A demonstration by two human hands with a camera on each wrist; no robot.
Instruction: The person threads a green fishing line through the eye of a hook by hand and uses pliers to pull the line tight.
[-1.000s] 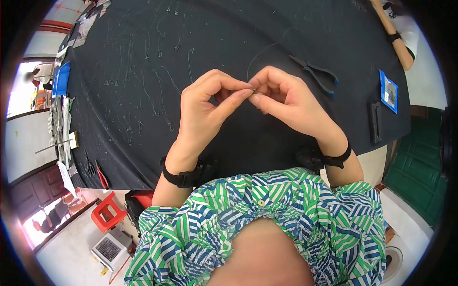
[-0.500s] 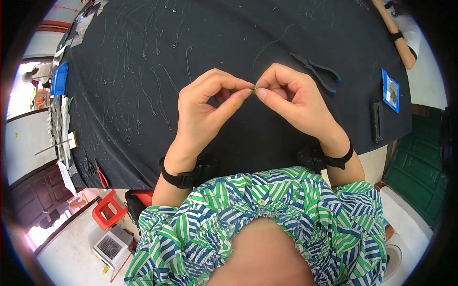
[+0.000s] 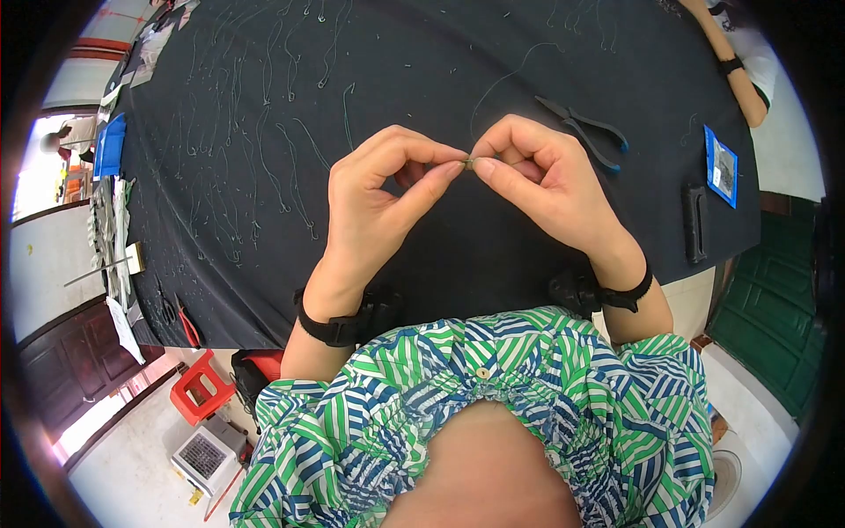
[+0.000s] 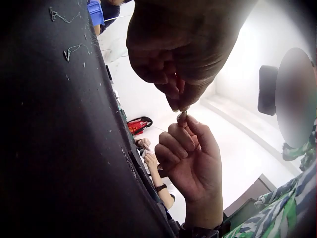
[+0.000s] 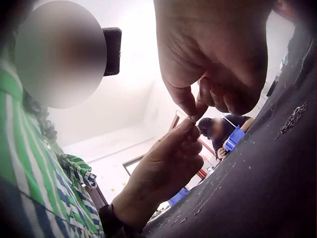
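Note:
In the head view, my left hand (image 3: 374,189) pinches a tiny metallic piece (image 3: 469,164) between thumb and forefinger, over the black cloth. Right up against it, the thumb and forefinger of my right hand (image 3: 550,189) pinch a thin green thread (image 3: 493,84), which arcs from these fingers toward the far side. What kind of piece it is cannot be told, as fingertips cover most of it. The left wrist view catches its shiny tip (image 4: 182,117) between the two hands' fingertips. Dark-handled pliers (image 3: 581,129) lie just beyond the right hand.
Many loose threads with small loops (image 3: 283,176) spread over the left part of the black cloth (image 3: 422,264). To the right are a blue packet (image 3: 720,167) and a black case (image 3: 694,224). Red-handled pliers (image 3: 187,326) lie at the left edge. Another person's arm (image 3: 735,79) reaches in at top right.
The right hand's fingertips have shifted slightly along the small piece, and a bit of thread now shows across its fingers. The left hand stays nearly in place.

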